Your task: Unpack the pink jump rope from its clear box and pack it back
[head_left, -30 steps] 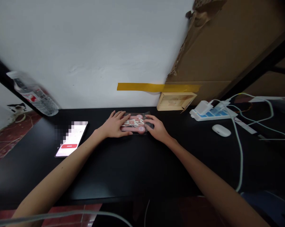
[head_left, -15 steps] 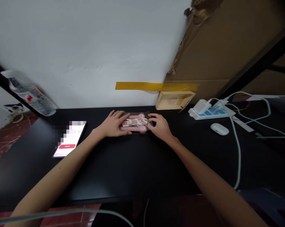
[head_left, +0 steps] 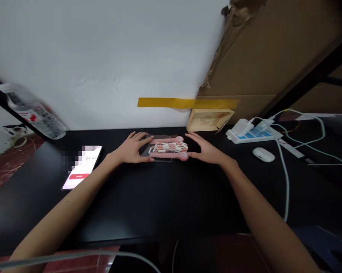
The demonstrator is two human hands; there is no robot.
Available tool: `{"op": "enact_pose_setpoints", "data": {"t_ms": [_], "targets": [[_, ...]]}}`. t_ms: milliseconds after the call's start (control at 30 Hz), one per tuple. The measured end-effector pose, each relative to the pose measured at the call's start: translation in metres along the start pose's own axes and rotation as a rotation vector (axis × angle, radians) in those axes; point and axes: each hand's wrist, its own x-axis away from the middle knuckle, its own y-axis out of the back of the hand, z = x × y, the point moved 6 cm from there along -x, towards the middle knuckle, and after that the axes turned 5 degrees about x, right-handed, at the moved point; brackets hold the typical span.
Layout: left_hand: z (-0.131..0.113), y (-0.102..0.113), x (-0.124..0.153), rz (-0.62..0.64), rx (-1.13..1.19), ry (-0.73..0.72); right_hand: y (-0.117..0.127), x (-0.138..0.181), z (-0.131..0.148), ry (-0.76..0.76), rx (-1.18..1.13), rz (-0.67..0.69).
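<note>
A clear flat plastic pack (head_left: pixel 159 151) lies on the black desk (head_left: pixel 159 197) near the wall. Pink stick-like items with round ends and several small white pieces (head_left: pixel 167 147) stick out of its right end. My left hand (head_left: pixel 132 148) rests flat on the pack's left end, fingers stretched out. My right hand (head_left: pixel 206 150) hovers just right of the pink items, fingers extended and slightly curved, its fingertips close to their round ends.
A lit phone (head_left: pixel 81 167) lies to the left, a plastic water bottle (head_left: pixel 31 112) beyond it. A small wooden box (head_left: pixel 209 119) stands against the wall. To the right are a power strip (head_left: pixel 252 133) with cables and a white earbud case (head_left: pixel 263 154).
My right hand has moved right, off the pack. The pink items and white pieces now protrude further from the pack's right end. The left hand stays on the left end.
</note>
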Motion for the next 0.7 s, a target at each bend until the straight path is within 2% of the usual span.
{"op": "enact_pose_setpoints", "data": {"t_ms": [167, 333, 467, 700], "targets": [[-0.003, 0.0, 0.0, 0.014, 0.006, -0.039, -0.019, 0.002, 0.017, 0.124, -0.049, 0.154], [-0.003, -0.001, 0.0, -0.005, 0.023, -0.043, -0.03, 0.002, 0.03, 0.218, 0.07, 0.142], [-0.002, -0.003, 0.0, 0.001, 0.007, -0.016, -0.031, 0.001, 0.032, 0.212, 0.194, 0.129], [-0.004, 0.002, -0.001, 0.029, -0.009, 0.024, -0.022, -0.002, 0.025, 0.145, 0.188, 0.176]]}}
